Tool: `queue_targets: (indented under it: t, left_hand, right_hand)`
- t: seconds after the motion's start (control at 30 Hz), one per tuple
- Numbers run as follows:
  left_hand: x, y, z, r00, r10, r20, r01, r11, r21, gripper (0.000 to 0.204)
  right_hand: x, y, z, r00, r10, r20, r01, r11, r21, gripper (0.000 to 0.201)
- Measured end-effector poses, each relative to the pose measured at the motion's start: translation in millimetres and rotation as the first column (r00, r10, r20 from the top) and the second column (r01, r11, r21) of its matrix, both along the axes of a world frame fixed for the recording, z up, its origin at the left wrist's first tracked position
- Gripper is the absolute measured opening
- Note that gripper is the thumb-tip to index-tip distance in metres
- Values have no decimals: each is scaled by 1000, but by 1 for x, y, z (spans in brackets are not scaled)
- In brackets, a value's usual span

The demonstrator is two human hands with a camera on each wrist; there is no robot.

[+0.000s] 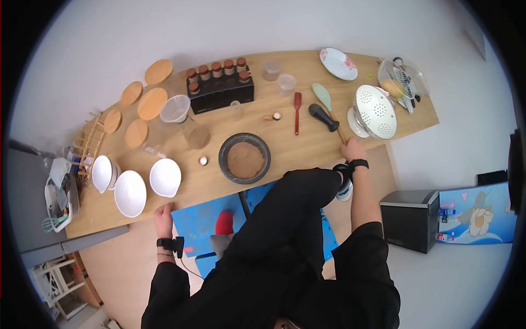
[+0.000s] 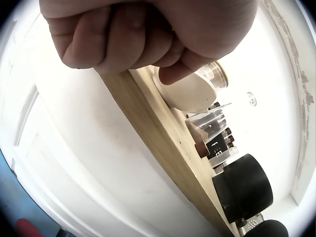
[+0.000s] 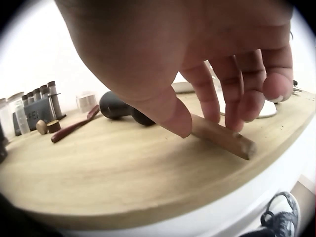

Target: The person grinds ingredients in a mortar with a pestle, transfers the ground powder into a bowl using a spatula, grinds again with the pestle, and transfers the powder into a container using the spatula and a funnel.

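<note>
My right hand (image 1: 355, 150) is at the table's front edge, at the wooden handle of a mint-green spatula (image 1: 322, 96). In the right wrist view the handle (image 3: 224, 138) lies between thumb and fingers, the thumb in front and the fingertips (image 3: 234, 121) behind. Beside the spatula lies a black-handled tool (image 1: 323, 117), and a white colander (image 1: 375, 112) stands to its right. My left hand (image 1: 163, 213) rests by the front edge below the white bowls (image 1: 165, 177). Its fingers (image 2: 123, 39) are curled into a fist, with nothing seen in it.
A dark round pan (image 1: 245, 181) holding brown powder stands mid-table. Behind it are a black spice rack (image 1: 222, 96), a red spatula (image 1: 297, 112) and clear cups (image 1: 286, 83). Wooden-lidded jars (image 1: 152, 104) fill the back left. A floral plate (image 1: 338, 63) lies at the back right.
</note>
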State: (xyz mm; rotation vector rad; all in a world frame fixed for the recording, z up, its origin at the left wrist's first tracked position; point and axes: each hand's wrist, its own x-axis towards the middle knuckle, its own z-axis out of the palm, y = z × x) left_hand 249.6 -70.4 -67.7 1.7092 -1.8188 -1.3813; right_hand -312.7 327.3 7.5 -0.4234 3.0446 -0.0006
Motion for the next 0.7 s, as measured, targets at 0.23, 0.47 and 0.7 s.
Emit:
queue_targets:
  t: [0.23, 0.47, 0.7]
  left_hand:
    - [3, -11, 19, 955, 266, -130, -275, 960, -57, 40]
    - [14, -37, 23, 887, 317, -336, -188, 912, 366, 33]
    - [-15, -40, 27, 981, 91, -169, -20, 924, 381, 37]
  right_hand:
    - [-31, 34, -14, 998, 49, -35, -58, 940, -335, 34]
    - [-24, -33, 92, 998, -56, 10, 28, 328, -944, 26]
    - [-46, -106, 71, 972, -42, 231, 234, 288, -929, 25]
